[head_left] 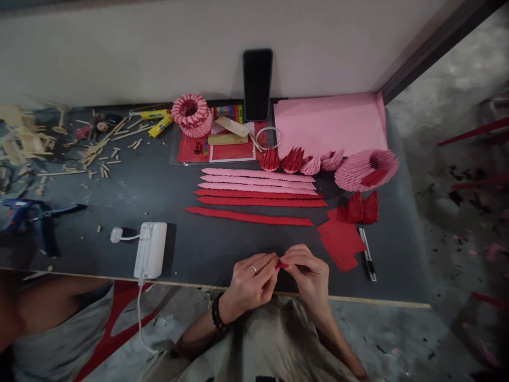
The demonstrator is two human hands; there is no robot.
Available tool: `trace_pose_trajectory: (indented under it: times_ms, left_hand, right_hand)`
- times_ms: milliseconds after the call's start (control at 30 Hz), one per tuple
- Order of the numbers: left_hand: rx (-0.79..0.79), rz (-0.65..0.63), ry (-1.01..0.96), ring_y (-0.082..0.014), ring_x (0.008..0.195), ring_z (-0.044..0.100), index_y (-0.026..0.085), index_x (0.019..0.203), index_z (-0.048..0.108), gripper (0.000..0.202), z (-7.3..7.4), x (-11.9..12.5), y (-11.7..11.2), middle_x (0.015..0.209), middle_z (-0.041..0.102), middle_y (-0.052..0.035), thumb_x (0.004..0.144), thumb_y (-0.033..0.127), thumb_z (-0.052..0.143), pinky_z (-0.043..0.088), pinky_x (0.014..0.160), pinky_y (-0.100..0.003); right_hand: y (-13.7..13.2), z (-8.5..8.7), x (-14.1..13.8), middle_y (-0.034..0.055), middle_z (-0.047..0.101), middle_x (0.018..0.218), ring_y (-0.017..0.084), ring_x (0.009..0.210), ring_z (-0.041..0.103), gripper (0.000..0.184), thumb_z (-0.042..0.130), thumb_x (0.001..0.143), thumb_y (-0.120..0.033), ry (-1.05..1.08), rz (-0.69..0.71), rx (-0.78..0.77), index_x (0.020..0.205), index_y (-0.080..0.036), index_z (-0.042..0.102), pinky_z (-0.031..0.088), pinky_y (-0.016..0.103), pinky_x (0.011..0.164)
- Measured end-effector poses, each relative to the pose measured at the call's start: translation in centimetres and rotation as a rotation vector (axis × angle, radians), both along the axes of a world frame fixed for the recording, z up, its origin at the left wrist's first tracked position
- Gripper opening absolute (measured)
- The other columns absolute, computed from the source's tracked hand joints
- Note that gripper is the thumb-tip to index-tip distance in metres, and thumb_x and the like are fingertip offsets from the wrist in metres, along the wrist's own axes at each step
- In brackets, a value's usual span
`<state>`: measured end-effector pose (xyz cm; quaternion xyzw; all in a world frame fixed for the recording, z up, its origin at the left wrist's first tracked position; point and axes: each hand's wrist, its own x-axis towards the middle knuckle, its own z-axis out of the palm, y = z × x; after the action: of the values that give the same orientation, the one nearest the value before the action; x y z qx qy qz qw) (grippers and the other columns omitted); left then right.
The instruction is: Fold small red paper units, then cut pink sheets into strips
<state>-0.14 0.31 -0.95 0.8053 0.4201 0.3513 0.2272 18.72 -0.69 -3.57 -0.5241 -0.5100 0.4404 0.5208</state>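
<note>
My left hand (254,278) and my right hand (308,270) meet at the table's front edge, fingers pinched on a small red piece of paper (282,265) between them. The fingers cover most of it, so its folds cannot be made out. To the right lie flat red paper sheets (342,244) and a utility knife (368,254). Beyond my hands, long strips of folded paper run side by side, pink strips (258,183) at the back and red strips (248,216) nearer. Red folded bundles (363,208) stand behind the red sheets.
At the back are a pink paper ring (191,114), a phone (257,85), pink sheets (330,122) and a large pink folded piece (366,170). Left are a white power strip (150,249), a glue gun (35,217) and scattered wooden sticks (103,148). Another person's leg (51,302) shows lower left.
</note>
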Motion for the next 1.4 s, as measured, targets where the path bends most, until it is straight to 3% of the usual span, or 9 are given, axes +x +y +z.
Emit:
trace_pose_trajectory:
  times_ms: [167,300,367,467,567,667,800,1133,1400]
  left_hand:
    - [-0.401,-0.02,-0.234,-0.0261,0.112,0.076,0.024,0.149,0.066,0.047,0.3,-0.3,0.4,0.124,0.081,-0.0133,0.106,0.041,0.06,0.063,0.101,-0.041]
    - [-1.096,-0.073,-0.543,-0.0217,0.09,0.075,0.019,0.125,0.081,0.049,0.4,0.0,1.3,0.102,0.083,-0.0103,0.094,0.057,0.074,0.06,0.085,-0.033]
    - [-1.272,-0.084,-0.691,-0.0174,0.078,0.071,0.015,0.107,0.085,0.047,0.4,0.4,1.7,0.087,0.08,-0.0067,0.082,0.054,0.088,0.057,0.077,-0.028]
    - [-1.156,0.189,-0.829,-0.0144,0.072,0.066,0.015,0.082,0.083,0.034,0.5,1.2,1.8,0.076,0.076,-0.0034,0.074,0.046,0.095,0.052,0.073,-0.026]
    - [-1.029,0.414,-0.854,-0.0142,0.071,0.065,0.017,0.079,0.083,0.026,0.5,2.0,1.5,0.075,0.078,-0.0027,0.074,0.04,0.096,0.051,0.072,-0.026]
    - [-1.067,0.401,-0.851,-0.0138,0.069,0.064,0.018,0.078,0.085,0.023,0.1,2.6,1.0,0.073,0.079,-0.0026,0.076,0.039,0.094,0.051,0.069,-0.025]
    - [-1.064,0.376,-0.859,-0.0145,0.068,0.065,0.018,0.085,0.087,0.029,-0.3,2.6,0.5,0.073,0.079,-0.0036,0.089,0.046,0.082,0.052,0.069,-0.026]
    - [-0.938,0.406,-0.707,-0.0236,0.095,0.08,0.019,0.111,0.086,0.032,0.6,1.7,1.0,0.105,0.086,-0.0108,0.089,0.042,0.082,0.065,0.089,-0.034]
    - [-0.951,0.391,-0.58,-0.0204,0.08,0.079,0.018,0.089,0.088,0.018,0.8,1.7,1.5,0.088,0.086,-0.0078,0.087,0.036,0.082,0.064,0.076,-0.028]
  right_hand:
    - [0.7,-0.3,1.1,0.0043,0.082,0.112,0.026,0.119,0.066,0.013,0.084,0.089,-0.035,-0.04,0.06,0.085,0.076,-0.033,0.084,0.057,0.044,0.101]
    - [1.0,-0.3,1.6,0.0039,0.081,0.11,0.027,0.125,0.064,0.019,0.083,0.089,-0.045,-0.065,0.121,0.128,0.072,-0.036,0.084,0.053,0.048,0.109]
    - [0.9,-0.4,1.4,0.0056,0.079,0.123,0.028,0.126,0.066,0.018,0.083,0.087,-0.053,-0.001,0.081,0.071,0.092,-0.036,0.086,0.054,0.046,0.107]
    - [0.2,-0.5,0.7,0.0104,0.078,0.127,0.027,0.111,0.073,0.059,0.084,0.079,-0.068,0.099,-0.038,-0.094,0.126,-0.032,0.079,0.06,0.039,0.09]
    - [-0.8,-0.4,-0.3,0.005,0.08,0.092,0.021,0.077,0.072,0.049,0.089,0.076,-0.061,0.088,-0.092,-0.239,0.111,-0.027,0.082,0.058,0.031,0.068]
    - [-1.2,-0.1,-1.1,-0.0007,0.074,0.071,0.015,0.06,0.064,0.02,0.084,0.086,-0.044,0.072,-0.18,-0.318,0.09,-0.025,0.082,0.052,0.026,0.058]
    - [-0.8,0.4,-1.4,-0.0009,0.074,0.071,0.014,0.063,0.063,0.019,0.081,0.088,-0.04,0.002,-0.209,-0.334,0.081,-0.023,0.081,0.051,0.025,0.06]
    - [-0.4,1.0,-1.4,-0.0017,0.073,0.075,0.014,0.067,0.063,0.018,0.078,0.091,-0.04,-0.107,-0.126,-0.307,0.081,-0.024,0.08,0.047,0.026,0.062]
    - [-1.0,0.7,-2.0,-0.0005,0.075,0.09,0.017,0.078,0.069,0.012,0.077,0.091,-0.033,-0.142,-0.231,-0.178,0.101,-0.028,0.079,0.052,0.029,0.066]
